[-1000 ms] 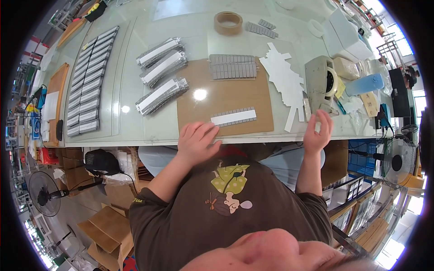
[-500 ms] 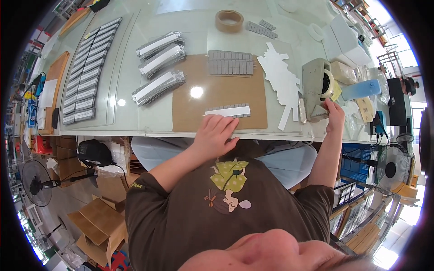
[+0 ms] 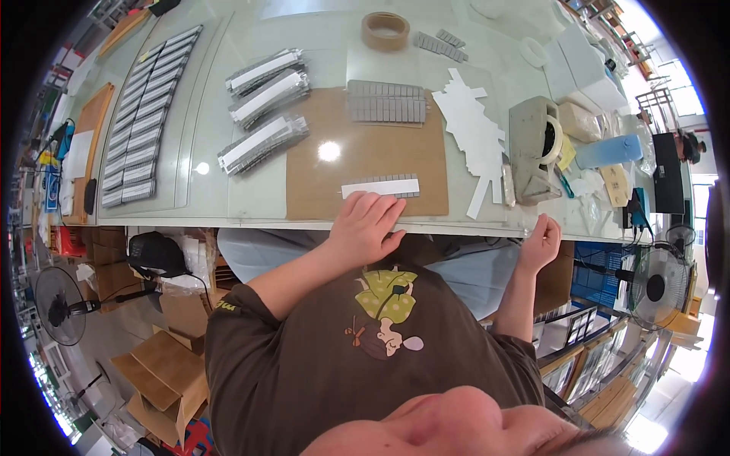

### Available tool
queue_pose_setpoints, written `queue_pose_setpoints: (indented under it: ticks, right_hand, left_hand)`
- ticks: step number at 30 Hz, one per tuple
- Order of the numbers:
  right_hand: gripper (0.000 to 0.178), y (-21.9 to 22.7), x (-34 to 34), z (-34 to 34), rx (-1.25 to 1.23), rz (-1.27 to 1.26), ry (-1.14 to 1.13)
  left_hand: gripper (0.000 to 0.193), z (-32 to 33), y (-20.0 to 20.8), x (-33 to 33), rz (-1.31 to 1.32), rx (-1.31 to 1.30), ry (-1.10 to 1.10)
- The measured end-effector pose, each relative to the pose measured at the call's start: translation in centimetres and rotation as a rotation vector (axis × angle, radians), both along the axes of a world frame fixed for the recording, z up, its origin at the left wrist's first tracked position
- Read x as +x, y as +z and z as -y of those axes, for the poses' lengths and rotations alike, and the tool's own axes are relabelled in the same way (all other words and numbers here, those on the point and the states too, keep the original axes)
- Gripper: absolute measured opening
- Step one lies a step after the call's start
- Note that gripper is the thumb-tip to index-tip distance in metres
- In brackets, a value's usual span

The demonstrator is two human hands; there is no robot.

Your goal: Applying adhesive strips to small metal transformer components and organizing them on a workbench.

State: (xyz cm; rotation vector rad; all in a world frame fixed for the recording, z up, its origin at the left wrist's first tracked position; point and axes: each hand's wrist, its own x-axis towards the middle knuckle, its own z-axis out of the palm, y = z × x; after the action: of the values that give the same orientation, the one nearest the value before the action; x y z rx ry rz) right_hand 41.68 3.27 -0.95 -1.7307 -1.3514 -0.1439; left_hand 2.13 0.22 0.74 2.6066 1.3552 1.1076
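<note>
A short grey segmented strip with a white band along it (image 3: 380, 187) lies on the brown board (image 3: 380, 156) near the table's front edge. My left hand (image 3: 369, 226) rests with its fingers stretched over the strip's near left part, pressing on it. Just off the front edge at the right is my right hand (image 3: 541, 242), its fingertips pinched together. Whatever they hold, if anything, is too small or clear to make out. Beyond that hand stands a grey tape dispenser (image 3: 526, 125) with a roll of tape (image 3: 552, 143) in it.
A flat grey segmented piece (image 3: 386, 102) lies farther back on the board. White paper strips (image 3: 470, 133) are heaped to its right. Three bundles with white bands, the middle one (image 3: 270, 99), sit at the left. A brown tape roll (image 3: 385, 32) and a blue bottle (image 3: 608, 152) stand beyond.
My right hand has drawn back from the front of the tape dispenser, toward me and slightly left, past the table edge. My left hand stays on the strip.
</note>
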Motion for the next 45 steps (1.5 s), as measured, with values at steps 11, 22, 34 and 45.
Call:
queue_pose_setpoints:
  ticks: [11, 22, 34, 45]
  right_hand:
    - [0.008, 1.8, -6.5, 2.8, 0.115, -0.027, 0.421]
    - [0.012, 2.4, -16.6, -0.5, -0.061, 0.308, 0.997]
    - [0.012, 2.3, -16.6, -0.5, -0.126, 0.307, 1.004]
    - [0.017, 4.9, -17.6, 1.4, -0.093, 0.242, 1.277]
  left_hand:
    - [0.065, -0.3, -0.8, 1.3, -0.073, 0.010, -0.051]
    - [0.069, -0.3, -0.6, 1.4, -0.166, -0.028, -0.002]
    - [0.068, -0.3, -0.8, 1.5, -0.167, -0.036, -0.001]
    - [0.059, 0.2, 2.5, -2.0, 0.329, -0.469, -0.248]
